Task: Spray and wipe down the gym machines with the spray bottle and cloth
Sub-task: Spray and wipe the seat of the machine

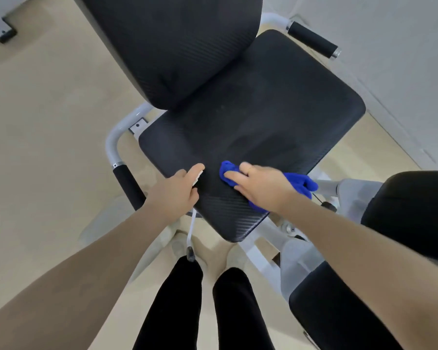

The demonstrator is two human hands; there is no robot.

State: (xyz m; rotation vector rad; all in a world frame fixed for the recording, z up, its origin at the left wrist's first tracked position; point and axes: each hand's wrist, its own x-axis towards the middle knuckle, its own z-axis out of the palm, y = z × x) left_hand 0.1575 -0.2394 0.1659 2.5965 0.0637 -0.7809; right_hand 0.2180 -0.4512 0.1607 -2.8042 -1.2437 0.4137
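- the right hand [261, 188] lies flat on the blue cloth [229, 173], its fingers [232, 176] straight and slightly spread, pressing the cloth onto the front part of the black seat pad [250, 127].
- the cloth is bunched under the palm; one end sticks out ahead of the fingertips, the other trails off behind the wrist past the seat's edge.
- the left hand [176, 192] grips the spray bottle [197, 176] at the seat's near-left edge, fingers curled round it; only the white head and a thin dip tube with a dark tip hanging below show, the body is hidden.
- handling, as a judgement: the cloth is soft, light and limp, so a flat palm spreads it better than a pinch; the textured vinyl pad looks firm and a little slick when wet; the bottle is best held at the neck with one finger free for the trigger.
- count: one cloth, one spray bottle, one seat pad, one back pad [172, 46], two black foam handles [312, 41], and more dark padding [410, 215] at the right.
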